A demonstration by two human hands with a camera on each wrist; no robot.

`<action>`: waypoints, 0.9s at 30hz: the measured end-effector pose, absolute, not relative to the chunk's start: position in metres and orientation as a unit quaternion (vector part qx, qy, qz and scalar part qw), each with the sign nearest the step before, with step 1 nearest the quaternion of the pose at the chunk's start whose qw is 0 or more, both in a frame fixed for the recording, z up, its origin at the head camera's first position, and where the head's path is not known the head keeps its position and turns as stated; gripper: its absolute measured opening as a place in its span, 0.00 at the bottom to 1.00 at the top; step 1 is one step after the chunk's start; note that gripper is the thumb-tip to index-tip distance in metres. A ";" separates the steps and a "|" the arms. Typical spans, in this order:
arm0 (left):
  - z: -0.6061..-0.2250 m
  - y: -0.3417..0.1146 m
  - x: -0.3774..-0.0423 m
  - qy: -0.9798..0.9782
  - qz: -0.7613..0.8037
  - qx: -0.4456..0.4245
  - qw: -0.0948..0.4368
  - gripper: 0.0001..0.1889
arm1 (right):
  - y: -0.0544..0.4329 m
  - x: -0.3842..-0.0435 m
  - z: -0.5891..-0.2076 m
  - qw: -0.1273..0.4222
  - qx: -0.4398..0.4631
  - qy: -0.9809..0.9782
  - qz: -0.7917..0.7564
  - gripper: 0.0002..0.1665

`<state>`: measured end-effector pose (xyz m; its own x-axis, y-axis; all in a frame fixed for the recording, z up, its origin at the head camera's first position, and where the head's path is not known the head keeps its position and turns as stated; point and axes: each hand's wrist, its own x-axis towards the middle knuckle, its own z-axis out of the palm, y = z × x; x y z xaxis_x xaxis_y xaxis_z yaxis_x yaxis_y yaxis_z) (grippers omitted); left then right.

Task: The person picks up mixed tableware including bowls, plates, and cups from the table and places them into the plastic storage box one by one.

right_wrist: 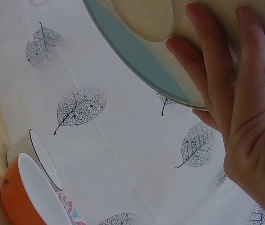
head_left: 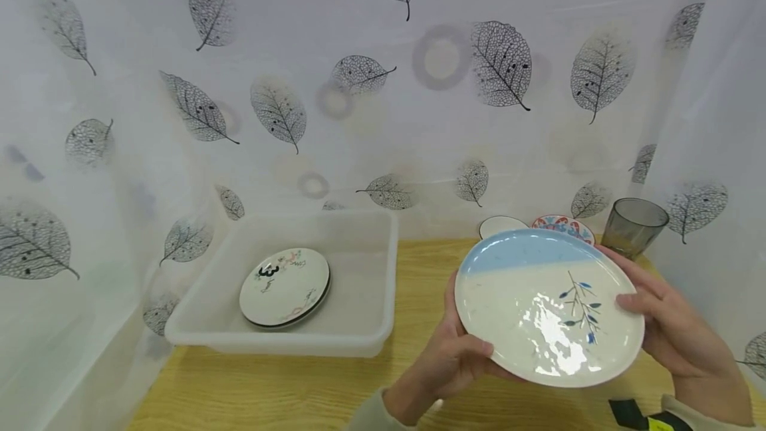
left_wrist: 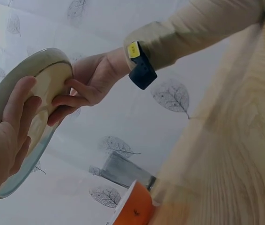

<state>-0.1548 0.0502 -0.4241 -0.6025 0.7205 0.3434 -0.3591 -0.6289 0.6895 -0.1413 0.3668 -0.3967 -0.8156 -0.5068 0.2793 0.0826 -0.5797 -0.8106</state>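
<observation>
An oval plate (head_left: 514, 311), cream with a light blue band and a painted sprig, is held up above the table, its face tilted toward the head camera. My left hand (head_left: 451, 348) grips its left edge, thumb over the rim and fingers beneath. At the opposite edge my right hand (head_left: 676, 324) holds it the same way, thumb on the face. In the right wrist view, fingers of the right hand (right_wrist: 235, 89) spread across the plate's underside (right_wrist: 144, 56). Both hands also show under the plate (left_wrist: 53, 75) in the left wrist view.
A white plastic bin (head_left: 365, 341) stands on the wooden table (head_left: 287, 391) at left, with stacked round plates (head_left: 287, 288) inside. Behind the held plate are a grey glass (head_left: 634, 225), a red-patterned dish (head_left: 565, 223) and a white bowl (head_left: 499, 225). An orange bowl (right_wrist: 18, 194) sits nearby. A leaf-print curtain (head_left: 359, 138) hangs behind.
</observation>
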 end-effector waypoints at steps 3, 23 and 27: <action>-0.421 0.044 -0.156 0.309 0.845 0.297 0.319 0.59 | 0.362 -0.140 -0.395 0.155 -0.257 0.447 -0.842 0.42; -0.390 -0.012 -0.179 0.429 0.831 0.244 0.258 0.59 | 0.337 -0.144 -0.395 0.187 -0.348 0.457 -0.797 0.38; -0.386 -0.018 -0.181 0.430 0.829 0.251 0.253 0.59 | 0.333 -0.143 -0.396 0.188 -0.342 0.457 -0.799 0.37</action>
